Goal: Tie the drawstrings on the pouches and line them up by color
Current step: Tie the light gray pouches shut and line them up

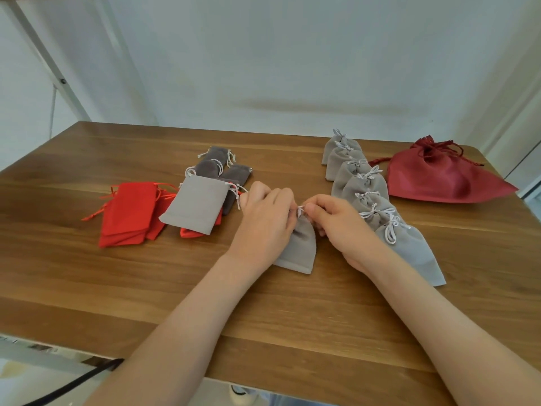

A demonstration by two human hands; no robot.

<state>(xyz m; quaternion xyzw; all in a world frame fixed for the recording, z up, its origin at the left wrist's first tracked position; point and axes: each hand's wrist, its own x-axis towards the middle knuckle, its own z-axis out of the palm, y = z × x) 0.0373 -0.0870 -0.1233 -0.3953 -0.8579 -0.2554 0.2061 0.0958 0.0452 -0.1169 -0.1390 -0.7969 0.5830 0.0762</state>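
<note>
On a wooden table (87, 288), a stack of red pouches (128, 213) lies flat at the left, thin red cords trailing loose. Just beside it a flat pouch (194, 208), light grey, overlaps the reds and a small heap of dark pouches (222, 168), deeper grey, that sits behind it; its white strings hang untied at the right corner. At centre the left hand (263, 218) and right hand (339, 227) meet over the held pouch (301, 247), a light grey one whose bottom rests on the table toward the near edge, its mouth gathered between the two hands. Each grip is narrow: curled fingertips pinch the white cord (300, 210) at the pouch's neck. Right of the hands a row (363, 186) of light grey pouches, each with a white bow, runs from the far side toward the near side, every pouch overlapping the next, the nearest partly hidden by the right forearm. At far right, close to the table's edge, lies a larger red bag (439, 177), dark crimson, its top drawn shut.
</note>
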